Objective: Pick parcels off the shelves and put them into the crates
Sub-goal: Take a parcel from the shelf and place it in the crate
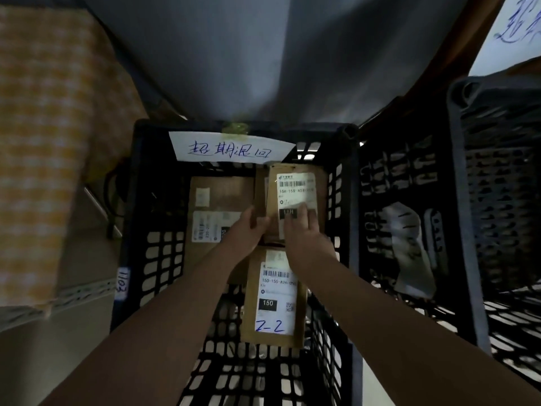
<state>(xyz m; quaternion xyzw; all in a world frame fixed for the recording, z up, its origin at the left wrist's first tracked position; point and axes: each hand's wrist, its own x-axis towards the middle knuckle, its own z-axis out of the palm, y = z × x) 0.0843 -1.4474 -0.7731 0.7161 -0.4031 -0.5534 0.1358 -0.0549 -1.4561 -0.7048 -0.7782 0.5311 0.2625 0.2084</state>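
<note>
Far left, a yellow-and-white checked cloth point(38, 136) hangs beside the black plastic lattice crate point(152, 259), with a small white tag reading 11103 point(123, 284) on the crate's outer left wall. Inside, at the left, a flat brown cardboard parcel point(216, 197) lies on the floor of the crate. Above it, a white paper sign with blue handwriting point(231, 149) is taped to the far rim. Centre now: the left hand point(250, 230) pinches the lower left edge of a small brown parcel with a white barcode label point(295, 197), thumb on top. The right hand point(304, 232) presses fingers flat on its label. Both grips are closed on it, low inside the crate. Just below, partly under the wrists, sits another brown parcel marked 2-2 point(273, 300). Right, a second black crate point(456, 200) crowds alongside.
</note>
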